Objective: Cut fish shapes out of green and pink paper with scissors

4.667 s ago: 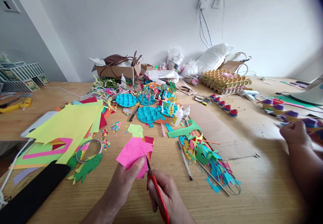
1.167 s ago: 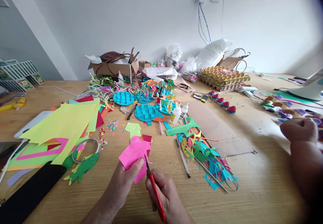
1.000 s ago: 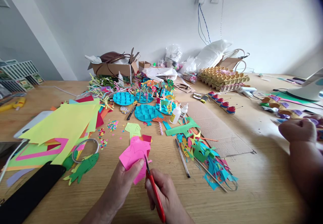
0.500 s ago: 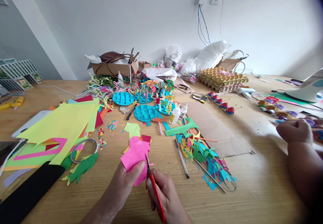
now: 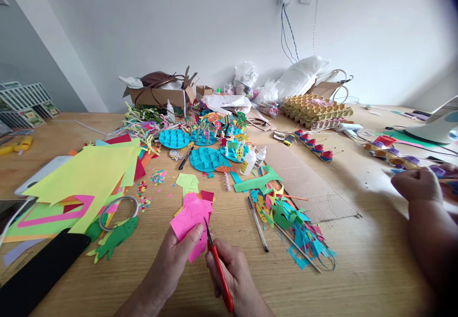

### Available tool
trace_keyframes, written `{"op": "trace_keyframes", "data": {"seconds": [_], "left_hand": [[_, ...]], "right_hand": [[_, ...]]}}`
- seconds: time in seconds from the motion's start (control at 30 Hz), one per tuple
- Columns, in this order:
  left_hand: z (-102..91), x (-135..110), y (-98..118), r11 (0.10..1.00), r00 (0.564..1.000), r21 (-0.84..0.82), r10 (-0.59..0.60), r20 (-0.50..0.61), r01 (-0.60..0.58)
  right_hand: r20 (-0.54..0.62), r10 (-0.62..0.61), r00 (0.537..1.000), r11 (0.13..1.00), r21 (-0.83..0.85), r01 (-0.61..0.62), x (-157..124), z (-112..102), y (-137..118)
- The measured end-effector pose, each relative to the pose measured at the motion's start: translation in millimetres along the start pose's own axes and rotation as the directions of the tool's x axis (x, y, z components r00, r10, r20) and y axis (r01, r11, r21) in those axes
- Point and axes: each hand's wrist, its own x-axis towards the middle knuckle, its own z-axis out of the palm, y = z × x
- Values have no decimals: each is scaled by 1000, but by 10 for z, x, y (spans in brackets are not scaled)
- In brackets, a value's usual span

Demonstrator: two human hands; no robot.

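My left hand (image 5: 175, 255) pinches a sheet of pink paper (image 5: 189, 221) with its thumb on top; thin drawn lines show on the sheet. Red-handled scissors (image 5: 220, 271) are gripped in my right hand (image 5: 234, 269), their dark blades at the sheet's right edge. Beyond the sheet lies a pale green paper piece (image 5: 187, 181) with an outline drawn on it. A dark red paper scrap (image 5: 207, 196) peeks out behind the pink one. To the left rests a green paper fish (image 5: 116, 236), partly under a roll of tape (image 5: 119, 212).
Coloured paper sheets (image 5: 86, 169) are stacked at left. Paper scraps (image 5: 304, 233) and a pen (image 5: 258, 224) lie right of my hands. Blue discs (image 5: 207, 158) and glue bottles (image 5: 248, 162) stand ahead. Another person's arm (image 5: 425, 212) reaches in at far right, near painted egg-carton strips (image 5: 390, 150).
The scissors and pink sheet have shifted only slightly, and a small bit of pink that stuck out right of the blades no longer shows. Both hands keep their hold.
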Motion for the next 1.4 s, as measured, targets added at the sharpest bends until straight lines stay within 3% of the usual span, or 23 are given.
{"op": "trace_keyframes", "data": {"seconds": [0.23, 0.47, 0.9, 1.4], "left_hand": [[7, -1, 23, 1000, 1000, -27, -12, -21, 11], [11, -18, 50, 999, 998, 36, -16, 55, 14], [-7, -14, 58, 994, 995, 112, -18, 94, 8], [-117, -10, 132, 980, 982, 186, -100, 161, 69]], "right_hand": [[3, -25, 1000, 1000, -18, 25, -3, 4, 31], [17, -6, 1000, 998, 55, 5, -4, 5, -4], [26, -2, 1000, 1000, 30, 1, -25, -24, 27], [63, 19, 998, 999, 25, -20, -41, -59, 38]]}}
